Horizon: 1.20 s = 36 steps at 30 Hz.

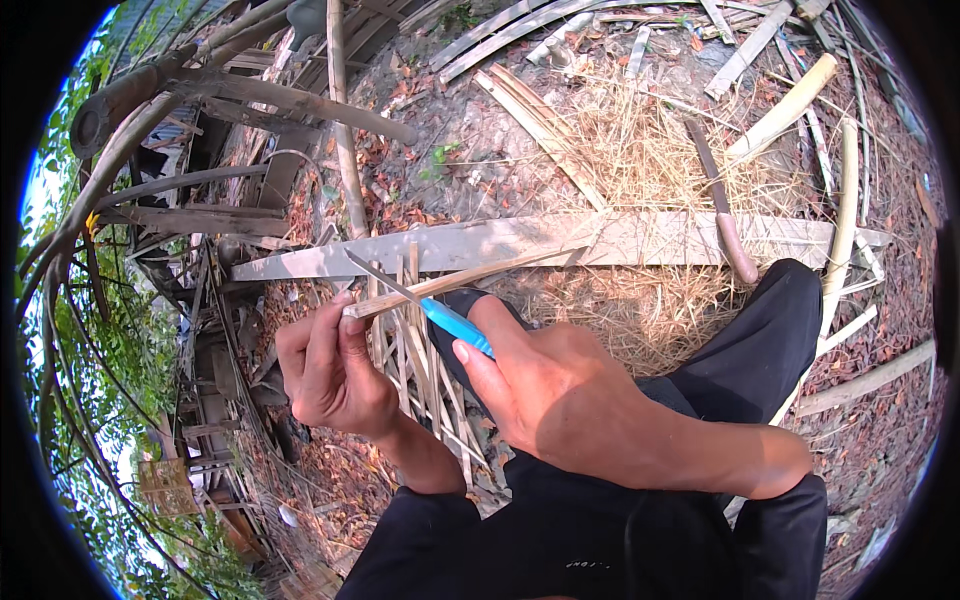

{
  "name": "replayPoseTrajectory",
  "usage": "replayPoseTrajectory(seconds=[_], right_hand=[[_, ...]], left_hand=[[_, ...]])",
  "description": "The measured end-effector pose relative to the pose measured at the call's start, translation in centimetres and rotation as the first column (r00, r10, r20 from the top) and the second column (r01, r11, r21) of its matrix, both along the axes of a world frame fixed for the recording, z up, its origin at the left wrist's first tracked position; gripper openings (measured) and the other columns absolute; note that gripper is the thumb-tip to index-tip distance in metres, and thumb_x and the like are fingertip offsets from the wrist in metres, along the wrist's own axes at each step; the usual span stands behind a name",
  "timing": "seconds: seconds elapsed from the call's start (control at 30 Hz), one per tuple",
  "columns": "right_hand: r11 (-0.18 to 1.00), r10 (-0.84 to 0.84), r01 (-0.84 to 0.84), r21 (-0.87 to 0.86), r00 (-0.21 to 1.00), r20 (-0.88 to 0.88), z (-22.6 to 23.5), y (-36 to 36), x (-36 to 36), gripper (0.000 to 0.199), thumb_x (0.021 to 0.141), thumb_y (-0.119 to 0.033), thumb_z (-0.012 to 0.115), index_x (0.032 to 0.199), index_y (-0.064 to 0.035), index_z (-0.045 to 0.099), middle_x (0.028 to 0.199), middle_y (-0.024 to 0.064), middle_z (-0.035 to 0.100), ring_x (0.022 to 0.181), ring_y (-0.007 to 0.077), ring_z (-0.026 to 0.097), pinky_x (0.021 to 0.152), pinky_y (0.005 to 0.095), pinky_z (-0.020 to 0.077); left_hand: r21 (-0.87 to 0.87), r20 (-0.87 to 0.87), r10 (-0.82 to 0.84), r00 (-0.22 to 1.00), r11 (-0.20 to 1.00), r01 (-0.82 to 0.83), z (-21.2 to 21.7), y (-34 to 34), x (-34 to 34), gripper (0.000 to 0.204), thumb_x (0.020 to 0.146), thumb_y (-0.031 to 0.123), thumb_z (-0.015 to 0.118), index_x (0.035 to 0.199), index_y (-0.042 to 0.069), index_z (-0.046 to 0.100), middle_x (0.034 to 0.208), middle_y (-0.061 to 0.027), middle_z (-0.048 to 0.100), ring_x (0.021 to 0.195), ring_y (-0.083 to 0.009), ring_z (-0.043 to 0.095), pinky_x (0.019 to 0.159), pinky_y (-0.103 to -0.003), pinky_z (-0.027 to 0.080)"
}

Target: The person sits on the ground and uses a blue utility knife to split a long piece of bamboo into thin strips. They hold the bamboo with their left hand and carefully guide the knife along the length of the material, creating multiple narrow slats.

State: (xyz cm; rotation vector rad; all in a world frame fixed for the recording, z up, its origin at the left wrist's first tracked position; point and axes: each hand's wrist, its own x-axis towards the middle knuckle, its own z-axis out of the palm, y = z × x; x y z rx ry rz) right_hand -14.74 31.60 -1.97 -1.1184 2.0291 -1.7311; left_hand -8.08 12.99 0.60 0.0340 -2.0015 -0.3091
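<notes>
My left hand (pixel 340 375) pinches the near-left end of a thin split-wood strip (pixel 480 270), which slants up to the right over a grey plank (pixel 680 238). In my right hand (pixel 570 395) is a knife (pixel 455 325) with a bright blue handle, gripped with the thumb along it. Its narrow blade points up and left and crosses the strip close to my left fingers. A second, larger blade (pixel 706 165) with a brown wooden handle lies across the plank at right, touched by neither hand.
Pale shavings (pixel 640 150) pile around the plank, between my knees. Several thin strips (pixel 425 350) lie beneath my hands. Bamboo poles (pixel 843 225) lie at right, split lengths (pixel 530 125) beyond the plank. Stacked timber and branches (pixel 250 100) crowd the left side.
</notes>
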Motion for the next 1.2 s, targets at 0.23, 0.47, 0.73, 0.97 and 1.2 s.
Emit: replayPoseTrajectory(seconds=[0.23, 0.47, 0.73, 0.97, 1.2], right_hand=[[0.974, -0.137, 0.153, 0.168, 0.985, -0.105, -7.0, -2.4, 0.3, 0.021, 0.094, -0.019, 0.055, 0.095, 0.0007, 0.049, 0.053, 0.0162, 0.057, 0.052, 0.0381, 0.061, 0.047, 0.0454, 0.0489], [0.802, -0.081, 0.030, 0.597, 0.995, 0.058, -16.5, 0.6, -3.5, 0.033, 0.098, -0.023, 0.044, 0.103, 0.0077, 0.057, 0.066, 0.0213, 0.063, 0.061, 0.0412, 0.064, 0.059, 0.0480, 0.0539], [0.785, -0.057, 0.076, 0.614, 0.997, -0.051, -18.6, -0.4, -3.1, 0.029, 0.101, -0.025, 0.041, 0.099, 0.0030, 0.050, 0.065, 0.0176, 0.062, 0.064, 0.0351, 0.066, 0.057, 0.0447, 0.0539], [0.563, -0.146, 0.173, 0.808, 0.983, -0.109, -33.6, 1.5, -5.6, 0.030, 0.102, -0.024, 0.038, 0.109, 0.0026, 0.050, 0.089, 0.0225, 0.063, 0.087, 0.0291, 0.067, 0.074, 0.0396, 0.0544], [0.706, -0.149, -0.053, 0.706, 0.964, 0.221, -24.8, 0.1, -4.4, 0.048, 0.101, -0.033, 0.035, 0.115, 0.0086, 0.054, 0.087, 0.0281, 0.064, 0.083, 0.0416, 0.065, 0.077, 0.0481, 0.0525]], left_hand=[[0.000, 0.041, 0.088, 0.995, 0.996, -0.088, 0.2, 0.0, -0.1, 0.015, 0.082, -0.008, 0.067, 0.097, -0.006, 0.071, 0.083, -0.0113, 0.063, 0.067, -0.0140, 0.060, 0.053, -0.023, 0.051], [0.054, 0.055, 0.049, 0.997, 0.997, -0.052, 0.0, 0.9, 0.9, 0.013, 0.086, -0.007, 0.063, 0.098, -0.008, 0.070, 0.083, -0.0107, 0.060, 0.069, -0.0141, 0.061, 0.056, -0.023, 0.058], [0.072, -0.004, 0.055, 0.999, 0.996, -0.054, -0.4, 0.5, 0.7, 0.014, 0.086, -0.007, 0.064, 0.099, -0.009, 0.069, 0.086, -0.0098, 0.058, 0.071, -0.0141, 0.060, 0.056, -0.024, 0.058], [0.053, 0.045, 0.042, 0.998, 0.998, -0.044, 0.1, 2.3, 0.7, 0.014, 0.088, -0.004, 0.062, 0.099, -0.009, 0.069, 0.083, -0.0092, 0.058, 0.067, -0.0146, 0.061, 0.055, -0.024, 0.057], [0.152, 0.027, 0.120, 0.992, 0.981, -0.122, -0.4, 0.2, 0.7, 0.016, 0.090, 0.000, 0.063, 0.102, -0.008, 0.069, 0.084, -0.0070, 0.058, 0.067, -0.0129, 0.059, 0.055, -0.024, 0.052]])
